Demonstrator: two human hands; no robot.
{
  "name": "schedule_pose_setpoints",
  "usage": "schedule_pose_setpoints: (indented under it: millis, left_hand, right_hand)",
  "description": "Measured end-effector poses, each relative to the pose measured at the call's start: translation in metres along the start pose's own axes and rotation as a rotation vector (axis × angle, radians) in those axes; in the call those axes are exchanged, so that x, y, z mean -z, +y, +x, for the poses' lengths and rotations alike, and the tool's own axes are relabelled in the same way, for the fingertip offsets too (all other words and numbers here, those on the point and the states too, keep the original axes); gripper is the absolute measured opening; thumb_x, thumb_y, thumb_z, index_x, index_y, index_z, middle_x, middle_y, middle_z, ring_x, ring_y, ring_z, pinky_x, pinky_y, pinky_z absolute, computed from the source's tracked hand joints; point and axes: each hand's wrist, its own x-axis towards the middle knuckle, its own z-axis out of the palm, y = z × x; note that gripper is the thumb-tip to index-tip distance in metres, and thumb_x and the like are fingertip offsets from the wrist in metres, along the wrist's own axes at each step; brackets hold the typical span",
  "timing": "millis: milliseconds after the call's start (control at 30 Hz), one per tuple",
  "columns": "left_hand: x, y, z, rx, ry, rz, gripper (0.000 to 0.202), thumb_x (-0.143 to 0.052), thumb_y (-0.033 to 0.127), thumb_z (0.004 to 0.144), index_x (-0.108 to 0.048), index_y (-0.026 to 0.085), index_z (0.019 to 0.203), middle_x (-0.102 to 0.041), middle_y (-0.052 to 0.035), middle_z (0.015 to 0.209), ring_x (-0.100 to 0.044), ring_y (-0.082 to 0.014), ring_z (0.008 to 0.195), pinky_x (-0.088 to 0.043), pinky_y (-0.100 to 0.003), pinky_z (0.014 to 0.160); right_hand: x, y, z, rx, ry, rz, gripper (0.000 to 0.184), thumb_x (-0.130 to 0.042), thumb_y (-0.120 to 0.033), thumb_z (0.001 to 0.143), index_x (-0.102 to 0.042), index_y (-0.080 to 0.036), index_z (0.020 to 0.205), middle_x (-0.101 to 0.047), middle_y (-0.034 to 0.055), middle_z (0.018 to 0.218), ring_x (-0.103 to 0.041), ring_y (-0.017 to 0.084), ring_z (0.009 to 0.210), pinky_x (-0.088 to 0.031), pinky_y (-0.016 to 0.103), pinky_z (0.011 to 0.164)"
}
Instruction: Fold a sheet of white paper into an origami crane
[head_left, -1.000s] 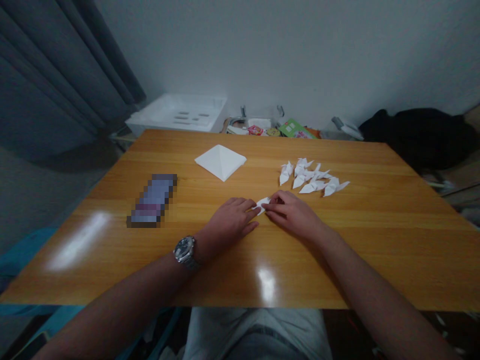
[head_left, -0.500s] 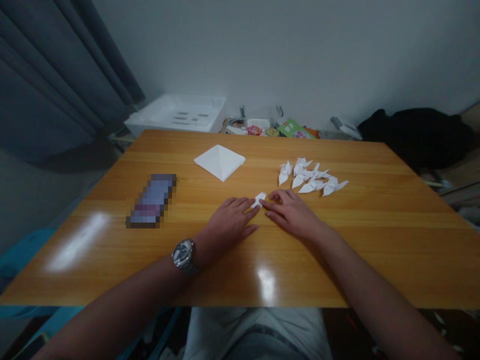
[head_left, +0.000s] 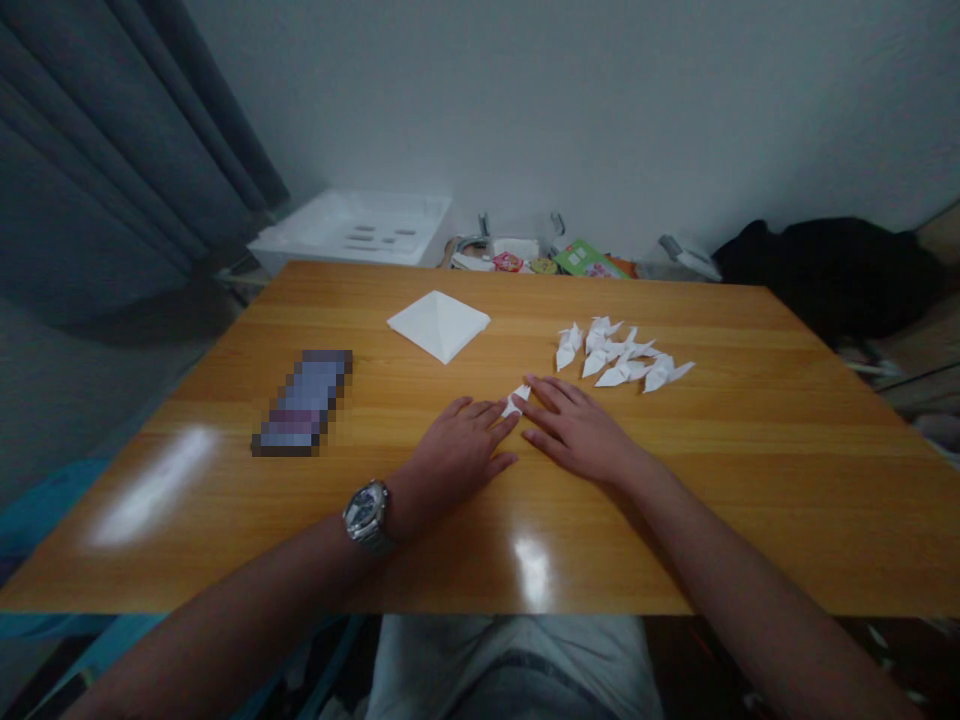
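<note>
A small folded piece of white paper [head_left: 515, 402] lies on the wooden table [head_left: 480, 520], partly covered by fingertips from both sides. My left hand [head_left: 466, 440], with a metal watch [head_left: 367, 514] on its wrist, rests flat with fingers spread and touches the paper's left edge. From the right, my right hand [head_left: 577, 425] reaches over the paper's upper right part, its fingers stretched and its fingertips on the folds. Several white paper cranes [head_left: 619, 352] stand grouped beyond my right hand. Farther back lies a diamond-shaped sheet of white paper [head_left: 440, 326].
A pixelated phone-like device [head_left: 304, 402] lies at the left of the table. Behind the far edge are a white plastic tray [head_left: 360, 225], a green packet [head_left: 589, 258] among small items, and a black heap of cloth [head_left: 832, 265] at the right.
My right hand has shifted slightly left, and its fingers have straightened and come down onto the paper's right side. My left hand has stayed nearly in place.
</note>
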Motion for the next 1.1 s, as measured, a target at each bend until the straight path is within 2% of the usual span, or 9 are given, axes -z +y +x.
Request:
schedule_pose_setpoints:
  millis: [233,433,567,867,1100]
  left_hand:
    - [0.001,-0.001,0.0,-0.006,-0.011,-0.01,0.053,-0.057,0.048,0.1,-0.053,0.017,0.143,-0.059,-0.0152,0.146,-0.056,-0.0302,0.132,-0.036,-0.048,0.114]
    - [0.004,0.0,-0.001,0.001,-0.019,-0.024,0.055,-0.057,0.049,0.1,-0.052,0.017,0.144,-0.056,-0.0156,0.149,-0.056,-0.031,0.132,-0.036,-0.048,0.114]
    - [0.003,0.0,-0.002,-0.003,-0.009,-0.028,0.057,-0.055,0.052,0.1,-0.052,0.017,0.144,-0.055,-0.0164,0.15,-0.055,-0.0309,0.132,-0.036,-0.048,0.114]
    - [0.003,0.001,-0.001,-0.01,0.007,-0.01,0.056,-0.052,0.054,0.101,-0.054,0.016,0.143,-0.056,-0.0165,0.147,-0.056,-0.0307,0.129,-0.036,-0.047,0.112]
    - [0.007,0.001,0.002,-0.009,0.003,0.002,0.052,-0.049,0.052,0.102,-0.056,0.018,0.141,-0.061,-0.0127,0.138,-0.058,-0.0294,0.121,-0.041,-0.046,0.107]
  right_hand:
    - [-0.007,0.001,-0.003,-0.065,0.019,-0.001,0.049,-0.041,-0.043,0.108,-0.044,-0.031,0.155,-0.037,0.0061,0.165,-0.032,0.029,0.154,-0.032,0.055,0.123]
    - [-0.011,0.001,0.001,-0.113,0.046,-0.008,0.052,-0.037,-0.043,0.108,-0.047,-0.022,0.155,-0.037,0.0091,0.165,-0.03,0.029,0.154,-0.029,0.053,0.125]
    - [-0.012,0.002,0.003,-0.142,0.053,-0.01,0.055,-0.038,-0.044,0.108,-0.043,-0.019,0.157,-0.037,0.0111,0.165,-0.031,0.029,0.154,-0.031,0.053,0.125]
    - [-0.011,0.005,0.004,-0.143,0.045,-0.02,0.055,-0.036,-0.045,0.108,-0.046,-0.017,0.155,-0.037,0.0117,0.165,-0.03,0.027,0.155,-0.028,0.051,0.126]
    - [-0.014,0.007,0.006,-0.165,0.037,-0.031,0.056,-0.035,-0.047,0.108,-0.047,-0.018,0.154,-0.04,0.0103,0.163,-0.034,0.029,0.152,-0.03,0.052,0.125]
